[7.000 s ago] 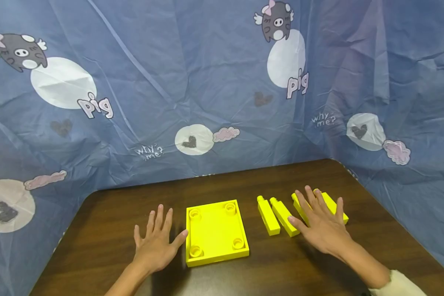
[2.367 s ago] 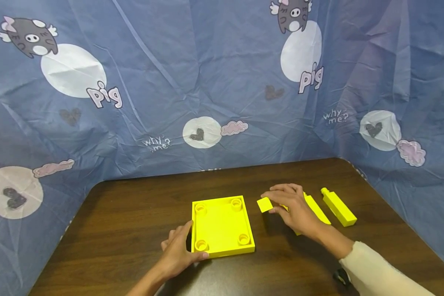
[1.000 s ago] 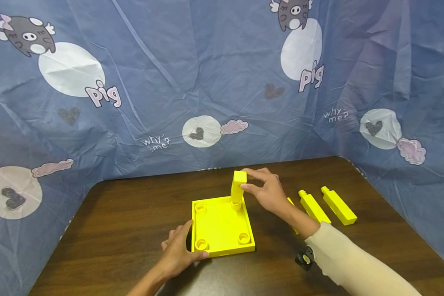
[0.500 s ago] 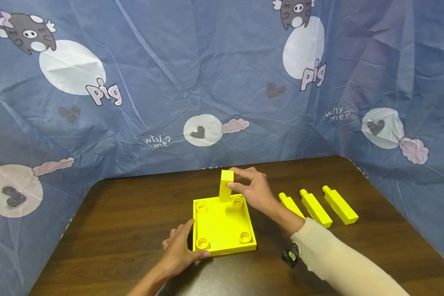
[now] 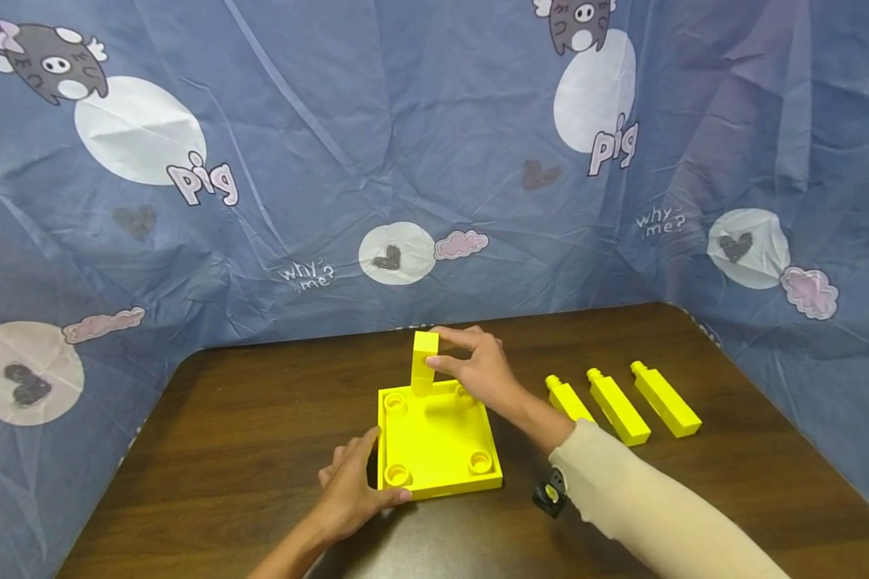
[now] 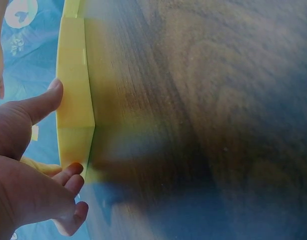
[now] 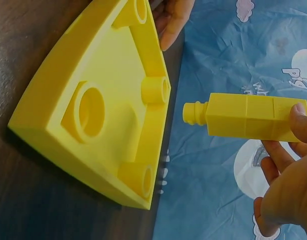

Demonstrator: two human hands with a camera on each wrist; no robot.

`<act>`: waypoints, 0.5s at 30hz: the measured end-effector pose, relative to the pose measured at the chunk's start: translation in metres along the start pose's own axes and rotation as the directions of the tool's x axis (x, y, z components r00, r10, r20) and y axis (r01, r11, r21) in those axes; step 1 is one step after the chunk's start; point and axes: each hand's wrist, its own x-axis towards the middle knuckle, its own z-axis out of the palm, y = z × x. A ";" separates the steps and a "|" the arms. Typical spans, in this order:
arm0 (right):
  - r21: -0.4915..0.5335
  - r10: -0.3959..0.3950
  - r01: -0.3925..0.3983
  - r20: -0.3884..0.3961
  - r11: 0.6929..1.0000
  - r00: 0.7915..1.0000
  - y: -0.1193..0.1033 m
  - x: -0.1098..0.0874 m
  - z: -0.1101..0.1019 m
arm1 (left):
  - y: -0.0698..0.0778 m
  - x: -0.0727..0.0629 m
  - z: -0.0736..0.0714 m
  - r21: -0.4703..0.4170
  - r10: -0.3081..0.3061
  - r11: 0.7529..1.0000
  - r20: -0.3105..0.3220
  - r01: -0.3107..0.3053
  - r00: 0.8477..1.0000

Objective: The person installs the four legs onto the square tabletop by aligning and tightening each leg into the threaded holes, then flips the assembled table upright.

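None of the four round sockets (image 5: 480, 461) in the yellow, plastic-looking square tray (image 5: 438, 438) looks filled yet: the right hand (image 5: 483, 371) pinches one yellow square-sided peg (image 5: 423, 360) by the tray's far edge, the left hand's (image 5: 351, 492) fingers grip its near-left corner, and three matching pegs (image 5: 619, 410) lie on the brown wood-grained table (image 5: 261, 450), apparently left to fit.

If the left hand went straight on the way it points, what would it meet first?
The tray, at once: the left hand grips its near left corner, so going on would likely push it.
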 end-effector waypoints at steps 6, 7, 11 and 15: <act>0.024 0.000 0.000 -0.001 1.000 1.000 -0.001 0.003 0.008 | 0.000 0.001 0.000 -0.005 0.002 1.000 0.002 -0.002 1.000; 0.024 -0.004 0.005 -0.004 1.000 1.000 -0.001 0.003 0.009 | 0.000 0.001 0.000 -0.007 0.003 1.000 0.002 -0.003 1.000; 0.031 -0.024 0.025 -0.013 0.999 1.000 0.000 0.006 0.015 | -0.001 0.001 0.000 -0.005 0.002 1.000 -0.001 -0.002 1.000; 0.031 -0.035 0.035 -0.017 0.999 0.999 0.000 0.009 0.019 | 0.000 0.000 0.000 0.002 0.004 1.000 0.003 -0.004 1.000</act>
